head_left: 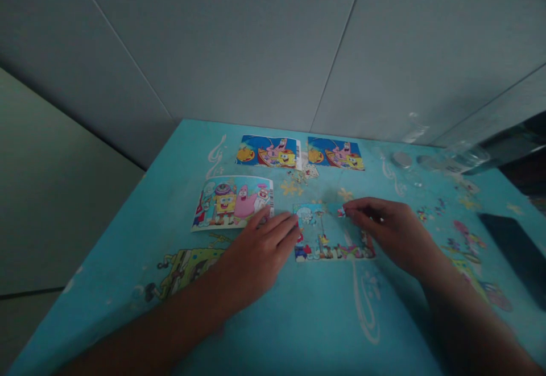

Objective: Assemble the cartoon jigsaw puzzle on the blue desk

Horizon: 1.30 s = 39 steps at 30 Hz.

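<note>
A partly filled jigsaw puzzle [315, 252] lies flat on the blue patterned table, with pieces along its left side and bottom and a gap in its middle. My right hand [386, 225] pinches a small puzzle piece [341, 211] over the puzzle's upper part. My left hand [267, 248] lies with fingers stretched, its fingertips at the puzzle's left edge. Left of the puzzle is a picture card [226, 202] with cartoon figures, its lower right corner partly behind my left hand.
Two blue cartoon pictures [268, 152] [335, 153] lie near the table's back edge [375, 140], by the grey wall. A dark phone-like object [514, 253] is at the right. Clear bottles [467, 158] and a round lid [401, 160] stand at the back right.
</note>
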Motion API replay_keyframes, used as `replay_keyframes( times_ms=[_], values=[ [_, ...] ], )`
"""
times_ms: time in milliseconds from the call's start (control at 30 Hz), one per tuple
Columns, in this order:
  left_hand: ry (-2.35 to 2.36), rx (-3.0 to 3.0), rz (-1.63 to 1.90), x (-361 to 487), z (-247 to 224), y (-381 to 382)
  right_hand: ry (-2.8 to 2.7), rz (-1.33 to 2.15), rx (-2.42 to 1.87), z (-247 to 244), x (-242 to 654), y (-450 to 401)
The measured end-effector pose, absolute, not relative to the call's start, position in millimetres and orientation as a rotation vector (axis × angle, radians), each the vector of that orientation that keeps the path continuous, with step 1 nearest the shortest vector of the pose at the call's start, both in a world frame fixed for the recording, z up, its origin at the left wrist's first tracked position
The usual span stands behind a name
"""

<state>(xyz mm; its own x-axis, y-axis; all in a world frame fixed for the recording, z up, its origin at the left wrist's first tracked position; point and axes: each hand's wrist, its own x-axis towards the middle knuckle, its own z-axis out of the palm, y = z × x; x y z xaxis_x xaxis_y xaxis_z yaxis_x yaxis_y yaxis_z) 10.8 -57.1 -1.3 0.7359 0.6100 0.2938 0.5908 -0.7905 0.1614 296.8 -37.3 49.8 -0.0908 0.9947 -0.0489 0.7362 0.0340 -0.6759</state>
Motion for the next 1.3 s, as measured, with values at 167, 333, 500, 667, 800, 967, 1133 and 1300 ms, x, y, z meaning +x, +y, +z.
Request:
replay_keyframes(
  times_ms=[167,333,500,667,800,967,1133,1300],
  values=[
    [0.997,2.867,0.510,10,-2,-58,-1.942,0.897,-1.690,37,289,-38],
    [0.991,2.879,0.494,10,-2,-58,-1.974,0.929,-1.685,31,274,-44],
    [1.002,2.886,0.522,10,-2,-57,-1.945,0.916,-1.698,30,271,-44],
    [1.001,2.885,0.504,10,-1,-57,-1.912,0.863,-1.710,27,271,-44],
    [0.995,2.887,0.518,10,-3,-58,-1.881,0.837,-1.729,26,271,-43],
    [0.995,2.889,0.537,10,-3,-58,-1.865,0.845,-1.722,25,268,-41],
    [0.997,2.891,0.535,11,-3,-57,-1.878,0.836,-1.714,25,267,-41],
    [1.000,2.888,0.515,10,-4,-58,-1.934,0.793,-1.658,25,267,-39]
  ],
)
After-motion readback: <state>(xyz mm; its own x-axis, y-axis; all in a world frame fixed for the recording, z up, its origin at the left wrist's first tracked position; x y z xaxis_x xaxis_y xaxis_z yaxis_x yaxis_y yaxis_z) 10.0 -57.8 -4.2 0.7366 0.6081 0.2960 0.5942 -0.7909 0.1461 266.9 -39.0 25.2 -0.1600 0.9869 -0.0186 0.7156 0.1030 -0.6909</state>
